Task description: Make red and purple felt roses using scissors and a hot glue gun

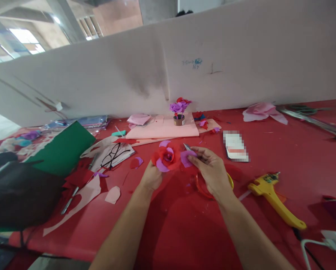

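My left hand (152, 177) is closed under a red and purple artificial flower (168, 156), whose stem is hidden. To its right, my right hand (213, 167) pinches a loose purple petal (187, 159) between thumb and fingers. A pointed metal tip (186, 146) sticks out beyond those fingers; which tool it belongs to is hidden. Petal and flower look very near each other, and I cannot tell whether they touch. Below my right hand lies a round orange-yellow ring-shaped item (230, 181), partly covered by the wrist.
A yellow glue gun (277, 200) lies right, with a phone (237, 147) above it. A small potted artificial flower (179, 119) stands at the back on pink sheets (156, 129). Eyeglasses (111, 156), scraps and a green sheet (63, 150) lie left. A white panel (100, 75) borders the red table.
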Available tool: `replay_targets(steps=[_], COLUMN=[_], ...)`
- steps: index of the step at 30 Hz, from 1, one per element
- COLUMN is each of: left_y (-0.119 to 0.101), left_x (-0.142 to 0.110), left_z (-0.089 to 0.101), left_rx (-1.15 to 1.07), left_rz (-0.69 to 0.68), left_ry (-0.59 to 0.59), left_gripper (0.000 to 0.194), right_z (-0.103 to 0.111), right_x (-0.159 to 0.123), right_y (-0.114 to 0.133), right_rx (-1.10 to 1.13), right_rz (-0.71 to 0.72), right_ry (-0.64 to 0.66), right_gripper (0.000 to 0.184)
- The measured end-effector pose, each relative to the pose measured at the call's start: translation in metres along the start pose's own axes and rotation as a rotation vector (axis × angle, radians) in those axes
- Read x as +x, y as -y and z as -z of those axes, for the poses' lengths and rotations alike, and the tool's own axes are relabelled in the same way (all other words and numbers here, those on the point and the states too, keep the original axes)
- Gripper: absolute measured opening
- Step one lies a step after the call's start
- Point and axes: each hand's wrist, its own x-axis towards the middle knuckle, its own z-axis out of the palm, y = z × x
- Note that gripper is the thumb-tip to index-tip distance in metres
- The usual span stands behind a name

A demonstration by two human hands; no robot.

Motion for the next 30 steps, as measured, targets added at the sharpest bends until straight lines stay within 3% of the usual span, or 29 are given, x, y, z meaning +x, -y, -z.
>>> replay_targets(steps=[3,8,12,21,26,30], left_y=[0.002,0.009,0.009,0.014,0.011,0.014], left_x=[0.001,0.001,0.002,0.0,-0.001,0.003], left_z=[0.002,0.006,0.006,0.013,0.012,0.016], left_rx=[-0.037,0.035,0.071,0.185,0.248,0.251], left_rz=[0.03,0.035,0.015,0.008,-0.003,-0.017], left_ry=[0.033,0.167,0.198,0.194,0.282,0.249], left_gripper=[0.036,0.02,0.027,0.031,0.031,0.027], right_z=[0.001,-0.002,-0.002,-0.004,-0.004,-0.004], right_x=[0.001,-0.004,-0.006,-0.006,-0.007,-0.008], right_y=[-0.003,-0.001,0.001,0.006,0.01,0.01], right_rx=[-0.038,-0.187,-0.234,0.077,0.085,0.107], right_rz=[0.02,0.112,0.138,-0.116,-0.148,-0.162], right_ry=[0.002,0.048,0.012,0.013,0.065,0.125], right_gripper=[0.031,0.022,0.017,0.02,0.017,0.016])
